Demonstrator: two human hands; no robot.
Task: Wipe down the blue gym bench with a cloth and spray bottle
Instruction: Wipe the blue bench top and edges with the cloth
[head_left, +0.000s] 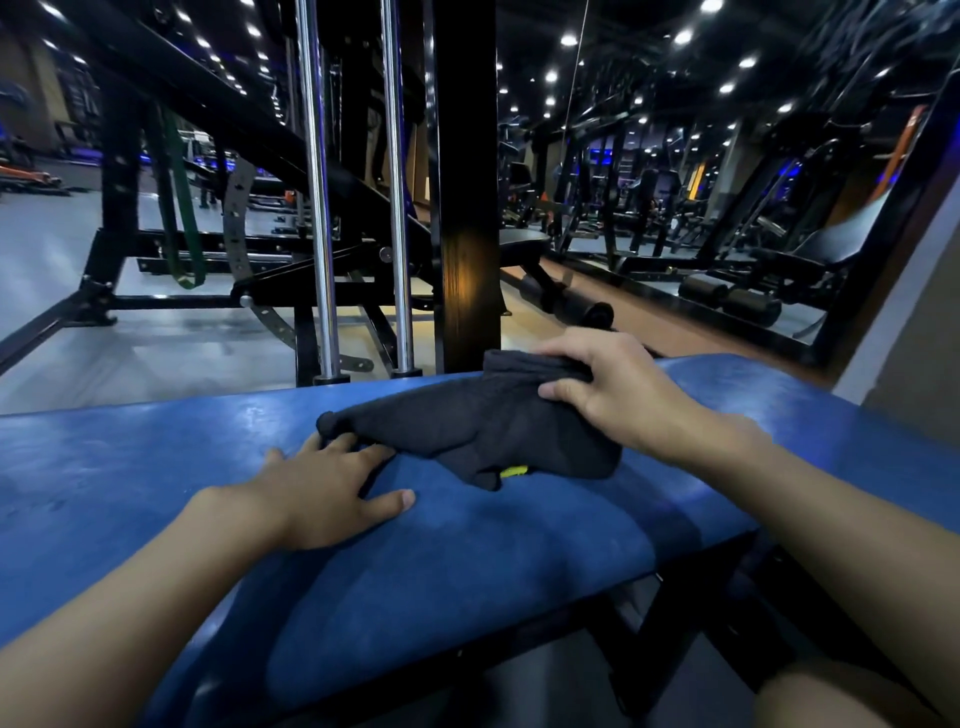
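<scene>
On the blue bench (156, 467), toward its far edge, a dark cloth (467, 426) is spread, with a yellow tag (514, 472) at its near side. Its bunched right end is gripped by the right hand (618, 400), fingers (571, 345) curled round it. The left hand (322, 499) is laid flat on the bench, fingers spread wide, tips touching the cloth's left corner.

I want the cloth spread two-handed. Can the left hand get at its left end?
Likely yes: the left hand lies flat on the blue bench, fingertips at the left end of the dark cloth, nothing between; the right hand grips the other end.
</scene>
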